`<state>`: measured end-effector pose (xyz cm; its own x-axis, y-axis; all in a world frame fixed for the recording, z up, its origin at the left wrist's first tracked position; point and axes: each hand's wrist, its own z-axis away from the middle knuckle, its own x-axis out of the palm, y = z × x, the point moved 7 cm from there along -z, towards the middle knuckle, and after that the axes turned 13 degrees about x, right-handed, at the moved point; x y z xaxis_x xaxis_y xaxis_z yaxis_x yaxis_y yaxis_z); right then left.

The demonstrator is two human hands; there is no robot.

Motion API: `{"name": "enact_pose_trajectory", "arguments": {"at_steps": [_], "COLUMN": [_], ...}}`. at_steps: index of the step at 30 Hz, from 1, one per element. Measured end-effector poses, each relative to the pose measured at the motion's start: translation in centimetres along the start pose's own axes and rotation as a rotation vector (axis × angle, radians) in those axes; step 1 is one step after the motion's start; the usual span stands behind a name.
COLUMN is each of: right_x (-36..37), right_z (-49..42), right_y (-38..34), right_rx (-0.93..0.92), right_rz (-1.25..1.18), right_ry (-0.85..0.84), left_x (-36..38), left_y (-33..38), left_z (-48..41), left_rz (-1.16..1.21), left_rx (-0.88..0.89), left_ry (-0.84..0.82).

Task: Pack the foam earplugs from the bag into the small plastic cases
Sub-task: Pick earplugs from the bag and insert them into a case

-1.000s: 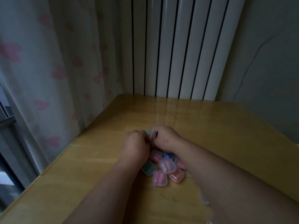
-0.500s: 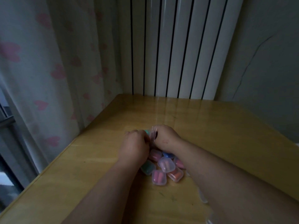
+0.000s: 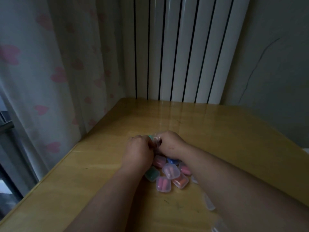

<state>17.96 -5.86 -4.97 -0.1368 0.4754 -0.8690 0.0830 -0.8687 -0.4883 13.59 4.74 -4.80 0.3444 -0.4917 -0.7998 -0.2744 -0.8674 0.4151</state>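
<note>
backdrop: curtain (image 3: pixel 50 81) with pink hearts on the left, white ribbed radiator (image 3: pixel 184 56) straight ahead, grey wall (image 3: pixel 275 64) on the right, light dim

work surface: glossy wooden table (image 3: pixel 225 124), its far edge against the radiator, its left edge beside the curtain

both my forearms come in from the near edge and meet near the middle of the table

left hand (image 3: pixel 138 153): back of the hand up, fingers curled in toward the right hand. the fingertips are hidden behind the knuckles, so i cannot tell what it grips, if anything

right hand (image 3: pixel 170 142): fingers curled round a clear case (image 3: pixel 157 139), held on edge between the two hands, just above the table. whether its lid is open is too blurred to read

pile of cases (image 3: pixel 170 170): on the table just behind the hands, between my wrists, packed touching each other. lids shut, earplugs showing through: pink in several, orange in one, plus a green case against the left wrist and a blue one partly under the right wrist

spare cases (image 3: pixel 209 200): clear, lying along my right forearm, nearer to me, apart from the pile

green earplug (image 3: pixel 151 136): a small green tip at the left fingertips, touching the clear case
</note>
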Motion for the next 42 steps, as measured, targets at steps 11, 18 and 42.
{"name": "enact_pose_trajectory", "arguments": {"at_steps": [11,18,42], "right_x": [-1.1,-3.9,-6.0], "right_z": [0.5,2.2,11.4], "right_y": [-0.2,0.6,6.4], "right_rx": [-0.004,-0.006,0.149], "right_rz": [-0.042,-0.118,-1.019], "right_ry": [0.101,0.234,0.311], "left_x": [-0.2,-0.1,-1.1], "left_y": [0.0,0.0,7.1], "left_z": [0.1,0.1,2.4], "left_rz": [0.027,0.011,0.746], "left_rx": [-0.015,0.009,0.113], "left_ry": [-0.009,0.002,0.060]}}
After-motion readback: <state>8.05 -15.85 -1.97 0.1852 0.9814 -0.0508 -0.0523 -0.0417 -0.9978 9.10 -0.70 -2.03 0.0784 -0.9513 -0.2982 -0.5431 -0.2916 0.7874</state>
